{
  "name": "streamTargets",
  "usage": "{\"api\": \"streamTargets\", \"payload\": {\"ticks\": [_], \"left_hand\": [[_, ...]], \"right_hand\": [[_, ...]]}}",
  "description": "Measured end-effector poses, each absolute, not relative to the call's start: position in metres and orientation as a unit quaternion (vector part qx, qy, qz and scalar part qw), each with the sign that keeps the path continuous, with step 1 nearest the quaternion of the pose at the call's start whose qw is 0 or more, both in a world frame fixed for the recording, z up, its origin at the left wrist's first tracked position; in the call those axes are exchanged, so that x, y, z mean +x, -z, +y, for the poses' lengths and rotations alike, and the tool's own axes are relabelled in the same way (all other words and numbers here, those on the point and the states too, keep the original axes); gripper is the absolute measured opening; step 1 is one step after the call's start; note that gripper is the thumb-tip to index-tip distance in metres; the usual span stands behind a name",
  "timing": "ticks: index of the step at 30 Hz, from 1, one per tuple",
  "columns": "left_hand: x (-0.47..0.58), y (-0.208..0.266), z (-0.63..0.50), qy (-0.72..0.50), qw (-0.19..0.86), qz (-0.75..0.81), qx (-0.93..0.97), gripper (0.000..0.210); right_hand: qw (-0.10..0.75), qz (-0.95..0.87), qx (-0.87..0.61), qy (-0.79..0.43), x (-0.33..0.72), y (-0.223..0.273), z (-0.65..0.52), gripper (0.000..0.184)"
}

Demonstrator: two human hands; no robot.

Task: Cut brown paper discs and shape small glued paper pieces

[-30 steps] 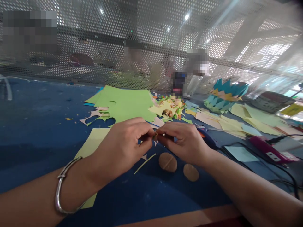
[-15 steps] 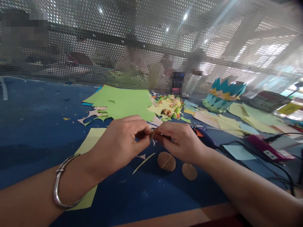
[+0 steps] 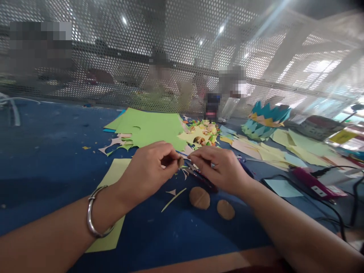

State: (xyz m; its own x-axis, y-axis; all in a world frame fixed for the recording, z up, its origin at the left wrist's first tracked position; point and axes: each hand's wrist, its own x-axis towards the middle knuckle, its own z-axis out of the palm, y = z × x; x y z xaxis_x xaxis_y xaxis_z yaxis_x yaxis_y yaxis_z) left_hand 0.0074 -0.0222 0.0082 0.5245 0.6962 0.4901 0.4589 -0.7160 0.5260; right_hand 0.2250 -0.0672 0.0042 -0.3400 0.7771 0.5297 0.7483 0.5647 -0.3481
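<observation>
My left hand (image 3: 152, 168) pinches a small brownish piece (image 3: 181, 162), perhaps paper, between thumb and fingertips. Close beside it, my right hand (image 3: 220, 165) has its thumb and fingers drawn together; what they hold, if anything, is too small to make out. Under the right hand lies a dark, slim tool that looks like scissors (image 3: 203, 179), partly covered by the fingers. Two brown cardboard discs (image 3: 199, 198) rest on the blue table nearer to me. A thin pale-green paper strip (image 3: 174, 200) lies to their left.
Green paper sheets (image 3: 159, 129) lie at the back, beside a pile of small coloured paper pieces (image 3: 206, 132). A zigzag paper crown (image 3: 264, 123) stands right, near a purple power strip (image 3: 317, 184) with cables. Behind is a perforated metal screen (image 3: 182, 76).
My hands have drawn slightly apart; the brownish piece stays in the left fingertips. The scissors-like tool under my right hand shows more now. The view has shifted a little.
</observation>
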Motion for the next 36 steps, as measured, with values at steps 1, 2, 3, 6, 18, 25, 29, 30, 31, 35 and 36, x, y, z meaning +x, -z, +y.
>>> {"api": "streamTargets", "payload": {"ticks": [1,2,3,6,18,25,29,30,31,35,36], "left_hand": [[0.007,-0.009,-0.022,-0.365,0.185,0.349,0.843,0.011],[0.006,-0.01,-0.021,-0.375,0.199,0.361,0.83,0.01],[0.006,-0.011,-0.021,-0.383,0.209,0.371,0.819,0.009],[0.003,-0.011,-0.019,-0.405,0.222,0.383,0.8,0.005],[0.001,-0.003,-0.008,-0.437,0.275,0.368,0.774,0.007],[0.001,0.004,-0.007,-0.44,0.268,0.357,0.779,0.006],[0.002,0.005,-0.004,-0.457,0.296,0.355,0.759,0.001],[0.002,0.005,-0.003,-0.459,0.303,0.355,0.756,0.001],[0.003,0.005,-0.003,-0.459,0.31,0.355,0.753,0.001],[0.004,0.006,-0.003,-0.457,0.333,0.349,0.747,0.003],[0.004,0.006,-0.004,-0.455,0.338,0.348,0.747,0.003]], "right_hand": [[0.335,-0.807,-0.486,-0.008,0.229,-0.008,-0.066,0.024],[0.324,-0.797,-0.51,0.001,0.234,-0.011,-0.065,0.024],[0.301,-0.788,-0.537,0.001,0.24,-0.015,-0.063,0.023],[0.196,-0.766,-0.612,0.032,0.263,-0.027,-0.063,0.024],[0.127,-0.618,-0.775,-0.034,0.369,0.017,-0.113,0.038],[0.253,-0.508,-0.788,-0.238,0.37,0.024,-0.091,0.027],[0.387,-0.439,-0.706,-0.398,0.358,0.017,-0.097,0.017],[0.414,-0.451,-0.675,-0.412,0.355,0.016,-0.101,0.013],[0.439,-0.476,-0.635,-0.422,0.352,0.014,-0.104,0.015],[0.479,-0.512,-0.523,-0.485,0.344,0.01,-0.11,0.028],[0.48,-0.507,-0.513,-0.499,0.343,0.009,-0.109,0.026]]}}
